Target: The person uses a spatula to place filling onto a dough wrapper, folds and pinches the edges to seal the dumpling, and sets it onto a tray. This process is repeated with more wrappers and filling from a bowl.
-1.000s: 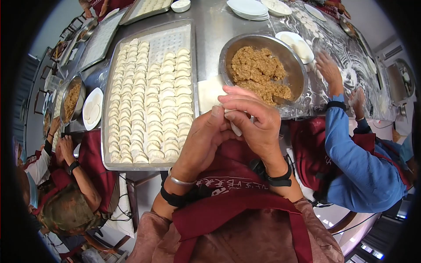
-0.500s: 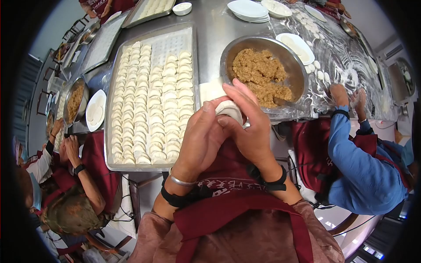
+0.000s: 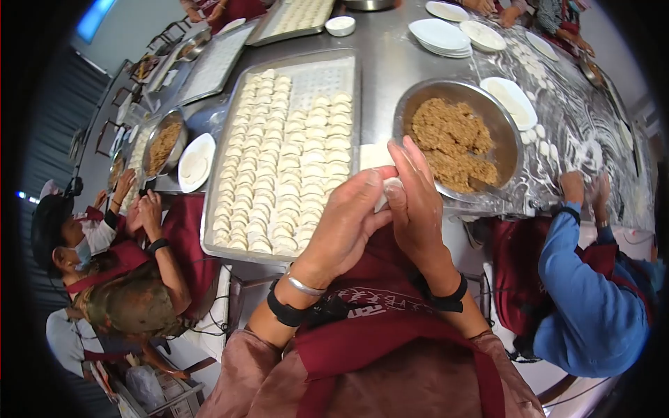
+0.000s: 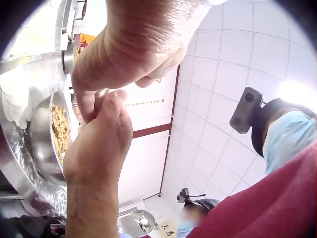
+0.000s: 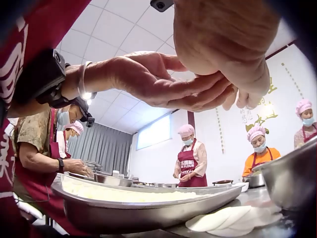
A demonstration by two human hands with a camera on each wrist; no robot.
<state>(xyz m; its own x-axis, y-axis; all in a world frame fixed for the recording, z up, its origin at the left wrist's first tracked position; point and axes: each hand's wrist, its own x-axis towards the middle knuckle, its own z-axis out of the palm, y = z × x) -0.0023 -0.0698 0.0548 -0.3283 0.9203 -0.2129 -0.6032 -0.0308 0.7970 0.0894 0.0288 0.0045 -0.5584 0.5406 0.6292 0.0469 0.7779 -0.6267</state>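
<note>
Both hands meet in front of the apron, near the table edge. Between them is a white dumpling [image 3: 389, 191], mostly covered by thumbs and fingers. My left hand [image 3: 345, 219] holds it from the left, thumb up against it. From the right, my right hand [image 3: 419, 219] presses its thumb on the dough, with its fingers reaching up behind. In both wrist views the dumpling is hidden by the hands. Just beyond them lies a stack of round wrappers [image 5: 233, 218]. A steel bowl of brown filling [image 3: 453, 143] stands past the right hand.
A metal tray [image 3: 322, 70] with rows of dumplings lies to the left. A white plate [image 3: 197, 164] and another filling bowl [image 3: 165, 145] sit further left. Floured tabletop, dough pieces and a white dish [image 3: 512, 101] are at right. People work on both sides.
The head view has turned, so the table sits further right in it. The hands have closed in around the dumpling, which showed more widely half a second ago. The neighbour's hands moved down the floured table.
</note>
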